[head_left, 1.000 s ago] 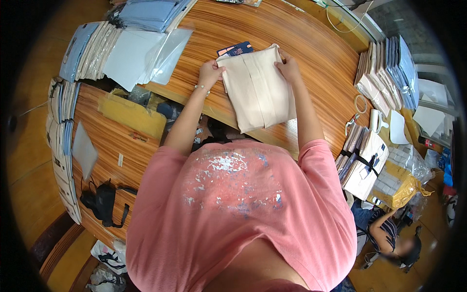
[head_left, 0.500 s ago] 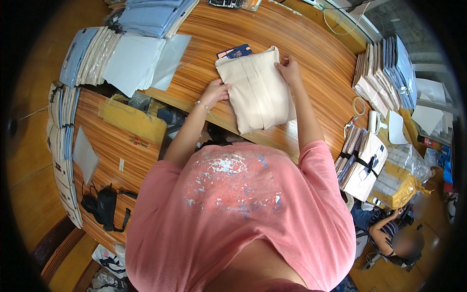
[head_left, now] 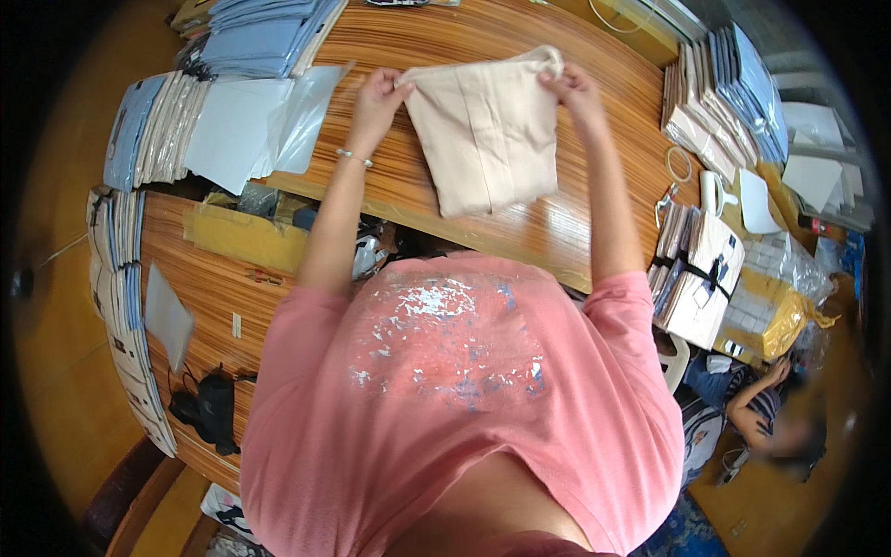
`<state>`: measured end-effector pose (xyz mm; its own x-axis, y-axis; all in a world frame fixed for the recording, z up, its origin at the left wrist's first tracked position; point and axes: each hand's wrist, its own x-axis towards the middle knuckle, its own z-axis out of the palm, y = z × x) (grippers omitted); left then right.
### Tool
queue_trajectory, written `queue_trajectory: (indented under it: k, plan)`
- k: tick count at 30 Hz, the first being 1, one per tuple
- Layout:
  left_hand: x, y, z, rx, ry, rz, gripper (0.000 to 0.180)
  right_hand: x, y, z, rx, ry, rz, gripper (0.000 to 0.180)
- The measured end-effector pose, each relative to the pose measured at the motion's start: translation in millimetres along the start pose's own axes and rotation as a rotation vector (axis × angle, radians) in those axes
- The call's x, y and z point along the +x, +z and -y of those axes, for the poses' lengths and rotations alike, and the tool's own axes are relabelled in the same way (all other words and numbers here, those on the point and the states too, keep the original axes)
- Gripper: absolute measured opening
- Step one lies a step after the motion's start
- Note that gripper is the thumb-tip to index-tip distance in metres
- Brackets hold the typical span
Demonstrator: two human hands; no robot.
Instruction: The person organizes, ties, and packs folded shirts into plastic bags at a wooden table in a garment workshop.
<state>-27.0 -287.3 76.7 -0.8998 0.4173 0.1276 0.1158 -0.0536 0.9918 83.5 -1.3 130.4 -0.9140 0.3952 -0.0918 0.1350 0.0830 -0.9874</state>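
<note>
A folded beige garment [head_left: 487,139] hangs or leans over the wooden tabletop [head_left: 622,139] in front of me, its lower edge toward my body. A vertical seam or fold runs down its middle. My left hand [head_left: 379,107] pinches its upper left corner between thumb and fingers. At the upper right corner, my right hand [head_left: 577,96] grips the fabric, where the edge bunches up in a small loop. Whether its lower edge rests on the wood, I cannot tell.
White sheets [head_left: 232,125] and bagged folded garments [head_left: 167,130] lie to the left. More stacks [head_left: 705,107] stand at the far right, near a white handheld tool [head_left: 715,195] and a strap-tied bundle [head_left: 701,288]. A seated person [head_left: 756,408] is at lower right.
Both hands have shifted to the garment's top corners, and it has moved away from my body. The dark blue tag at its upper left edge no longer shows.
</note>
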Motion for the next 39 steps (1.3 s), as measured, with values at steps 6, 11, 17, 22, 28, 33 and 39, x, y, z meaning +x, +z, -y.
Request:
queue_trajectory:
  k: [6,11,17,22,28,33,39]
  plan:
    - [-43,21,-139,0.302,0.165,0.317,0.029,-121,-56,79,-0.212,-0.212,-0.021,0.020]
    - [-133,11,-46,0.355,0.238,0.542,0.033,-212,-35,-35,-0.427,-0.104,-0.013,0.021]
    - [-173,2,-2,0.223,-0.298,0.623,0.015,-261,-7,-107,-0.170,0.172,-0.129,0.024]
    - [-165,5,32,0.211,-0.574,0.480,0.017,-242,-8,-116,0.199,0.455,-0.175,0.018]
    - [-176,0,47,0.137,-0.767,0.618,0.021,-254,-5,-119,0.064,0.558,-0.041,0.028]
    - [-153,14,7,0.645,-0.181,0.499,0.024,-210,-12,-88,0.112,0.526,-0.339,0.029]
    - [-142,59,-15,0.473,-0.187,0.776,0.020,-166,-30,-100,-0.075,0.287,-0.186,0.020]
